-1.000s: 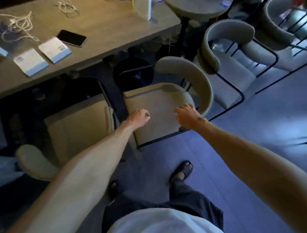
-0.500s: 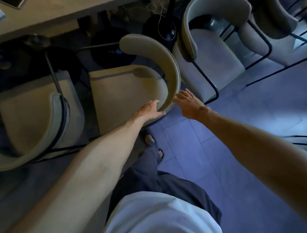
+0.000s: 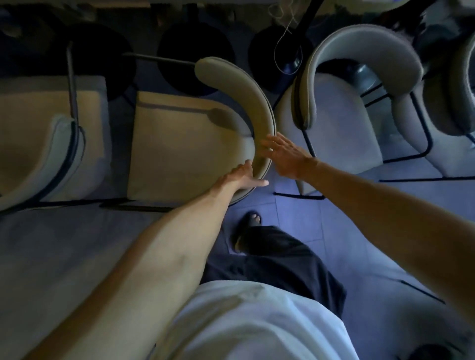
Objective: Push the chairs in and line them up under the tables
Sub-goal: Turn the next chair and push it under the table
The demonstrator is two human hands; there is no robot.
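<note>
A: Chairs, four in a row, seen from above. Start at the far left.

B: The left chair (image 3: 46,133) sits well to the left of the left hand (image 3: 240,177), with its curved backrest nearest the person and its seat pointing up towards the table edge (image 3: 77,2) at the top of the view.

A: And the next one?

B: The middle chair (image 3: 185,144) is the one both hands are on. Its tan seat lies just left of the left hand, and its curved backrest (image 3: 246,100) arcs from above the hands down between them.

A: How is the left hand placed?

B: Palm down with fingers stretched out flat, resting on the lower end of that backrest, at the seat's near right corner. It is not closed around anything.

A: The right hand (image 3: 285,156)?

B: It is spread wide, fingers fanned, with the fingertips touching the outer face of the same backrest. It lies just above and to the right of the left hand.

A: Further right?

B: The grey chair (image 3: 341,133) stands just right of the right hand, its backrest away from the person. The far-right chair (image 3: 460,102) is cut off by the frame, well beyond the right hand.

A: Anything below the hands?

B: A sandalled foot (image 3: 250,222) on the blue tiled floor (image 3: 334,218), directly under the hands.
</note>
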